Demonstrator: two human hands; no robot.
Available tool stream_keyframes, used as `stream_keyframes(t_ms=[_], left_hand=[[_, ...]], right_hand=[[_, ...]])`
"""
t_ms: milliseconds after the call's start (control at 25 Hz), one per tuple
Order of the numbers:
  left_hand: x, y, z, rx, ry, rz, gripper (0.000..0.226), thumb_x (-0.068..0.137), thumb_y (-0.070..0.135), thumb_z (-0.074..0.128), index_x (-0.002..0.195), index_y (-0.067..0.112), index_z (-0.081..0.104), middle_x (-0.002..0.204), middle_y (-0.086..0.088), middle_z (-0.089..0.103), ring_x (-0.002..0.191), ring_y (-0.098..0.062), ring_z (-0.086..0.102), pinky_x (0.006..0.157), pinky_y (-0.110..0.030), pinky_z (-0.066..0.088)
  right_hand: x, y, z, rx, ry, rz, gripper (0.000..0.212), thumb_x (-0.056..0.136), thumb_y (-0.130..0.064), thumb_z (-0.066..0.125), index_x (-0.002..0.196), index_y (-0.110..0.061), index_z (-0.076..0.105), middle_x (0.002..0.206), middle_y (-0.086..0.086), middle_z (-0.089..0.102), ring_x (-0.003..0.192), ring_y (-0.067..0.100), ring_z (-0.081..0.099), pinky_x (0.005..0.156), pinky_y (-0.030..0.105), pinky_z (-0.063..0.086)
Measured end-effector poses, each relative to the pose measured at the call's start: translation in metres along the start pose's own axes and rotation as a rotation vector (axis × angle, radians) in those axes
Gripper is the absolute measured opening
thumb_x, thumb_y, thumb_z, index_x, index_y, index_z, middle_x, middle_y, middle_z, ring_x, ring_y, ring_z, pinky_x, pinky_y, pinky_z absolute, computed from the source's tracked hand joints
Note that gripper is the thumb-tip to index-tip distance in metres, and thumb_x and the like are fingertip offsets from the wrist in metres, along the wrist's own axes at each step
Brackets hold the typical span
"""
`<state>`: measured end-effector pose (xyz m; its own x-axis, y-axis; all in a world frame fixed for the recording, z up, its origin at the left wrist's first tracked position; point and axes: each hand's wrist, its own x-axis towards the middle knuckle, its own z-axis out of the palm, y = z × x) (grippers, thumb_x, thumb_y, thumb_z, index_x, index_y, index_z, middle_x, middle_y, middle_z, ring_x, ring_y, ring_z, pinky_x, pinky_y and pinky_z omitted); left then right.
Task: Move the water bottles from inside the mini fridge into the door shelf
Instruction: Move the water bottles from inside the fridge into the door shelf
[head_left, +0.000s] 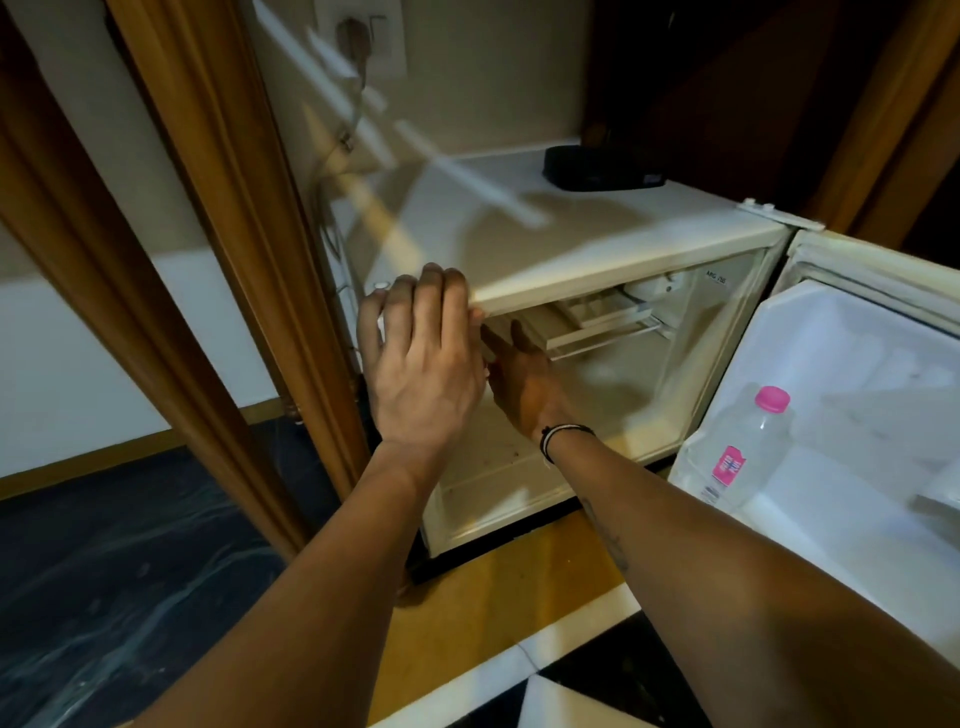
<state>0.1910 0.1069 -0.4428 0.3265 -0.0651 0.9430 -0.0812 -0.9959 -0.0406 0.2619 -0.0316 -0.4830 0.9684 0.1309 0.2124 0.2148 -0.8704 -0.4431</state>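
Note:
The white mini fridge (545, 239) stands with its door (852, 364) swung wide to the right. One clear water bottle (737, 457) with a pink cap and pink label stands in the door shelf. My left hand (421, 358) rests on the fridge's top front left corner, fingers draped over the edge and holding nothing. My right hand (519, 379), a black band at its wrist, reaches into the fridge cavity with fingers spread and nothing in it. No bottle shows inside the fridge; my hands hide part of its left side.
A wire shelf (602, 327) sits high inside the fridge. A black device (602, 166) lies on the fridge's top at the back. Orange curtains (218, 249) hang to the left. A wall socket with a cable (358, 41) is above. The floor is dark marble with a yellow band.

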Motion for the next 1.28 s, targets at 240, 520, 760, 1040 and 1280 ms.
stream_keyframes(t_ms=[240,520,760,1040,1280], left_hand=[[0.001,-0.002,0.001,-0.001,-0.002,0.007,0.041,0.113,0.027,0.052,0.147,0.007,0.066,0.145,-0.015,0.066,0.134,-0.035,0.058,0.125,-0.049,0.033],[0.004,0.002,-0.007,-0.067,-0.101,-0.022,0.040,0.120,0.028,0.047,0.151,0.007,0.060,0.149,-0.016,0.061,0.138,-0.037,0.054,0.125,-0.054,0.036],[0.010,0.004,-0.022,-0.125,-0.196,-0.037,0.043,0.121,0.028,0.042,0.152,0.003,0.058,0.153,-0.021,0.060,0.142,-0.043,0.054,0.126,-0.058,0.037],[0.008,0.009,-0.034,-0.170,-0.233,-0.023,0.042,0.122,0.030,0.042,0.152,0.003,0.055,0.154,-0.022,0.058,0.143,-0.044,0.051,0.126,-0.057,0.030],[0.014,0.006,-0.038,-0.171,-0.253,-0.054,0.044,0.124,0.032,0.037,0.150,0.002,0.055,0.153,-0.024,0.058,0.144,-0.046,0.051,0.127,-0.057,0.026]], right_hand=[[-0.011,0.013,-0.027,0.174,0.163,0.149,0.063,0.093,-0.007,0.062,0.149,-0.036,0.055,0.138,0.013,0.067,0.120,0.034,0.066,0.103,0.035,0.055],[-0.078,0.057,-0.095,0.120,0.269,0.149,0.051,0.088,-0.018,0.072,0.138,-0.022,0.066,0.094,0.000,0.075,0.093,0.020,0.070,0.094,0.037,0.060],[-0.108,0.027,-0.180,0.084,0.405,0.093,0.025,0.081,-0.024,0.078,0.104,-0.016,0.081,0.096,0.000,0.078,0.086,0.015,0.068,0.077,0.028,0.056],[-0.150,0.034,-0.235,-0.138,0.062,0.274,0.008,0.084,-0.016,0.084,0.079,-0.011,0.079,0.070,0.003,0.075,0.048,0.013,0.073,0.046,0.020,0.056],[-0.158,0.067,-0.249,-0.480,0.007,0.430,0.044,0.079,-0.025,0.089,0.073,-0.023,0.046,0.090,0.010,0.067,0.062,0.026,0.073,0.052,0.033,0.060]])
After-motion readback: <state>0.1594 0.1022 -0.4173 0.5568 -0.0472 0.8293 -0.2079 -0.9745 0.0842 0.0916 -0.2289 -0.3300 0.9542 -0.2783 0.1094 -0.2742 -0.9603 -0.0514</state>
